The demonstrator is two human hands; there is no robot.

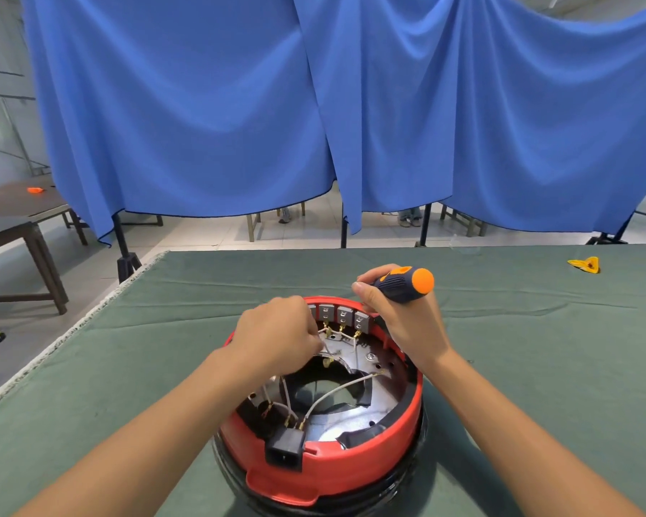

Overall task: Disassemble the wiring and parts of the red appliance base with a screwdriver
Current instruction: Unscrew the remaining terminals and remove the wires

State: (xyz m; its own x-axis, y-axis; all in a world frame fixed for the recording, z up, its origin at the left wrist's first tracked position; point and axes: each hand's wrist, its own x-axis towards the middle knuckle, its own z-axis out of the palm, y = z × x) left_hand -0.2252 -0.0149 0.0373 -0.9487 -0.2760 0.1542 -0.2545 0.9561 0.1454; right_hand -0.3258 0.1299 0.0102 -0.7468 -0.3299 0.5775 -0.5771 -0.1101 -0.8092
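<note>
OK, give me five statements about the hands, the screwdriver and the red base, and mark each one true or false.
1. The right hand holds the screwdriver. True.
2. The left hand lies flat on the green cloth. False: it pinches a white wire inside the red base.
3. The screwdriver handle is green. False: it is dark blue and orange.
4. A black socket sits in the base's near wall. True.
5. The base stands on bare wood. False: it stands on the green cloth.
</note>
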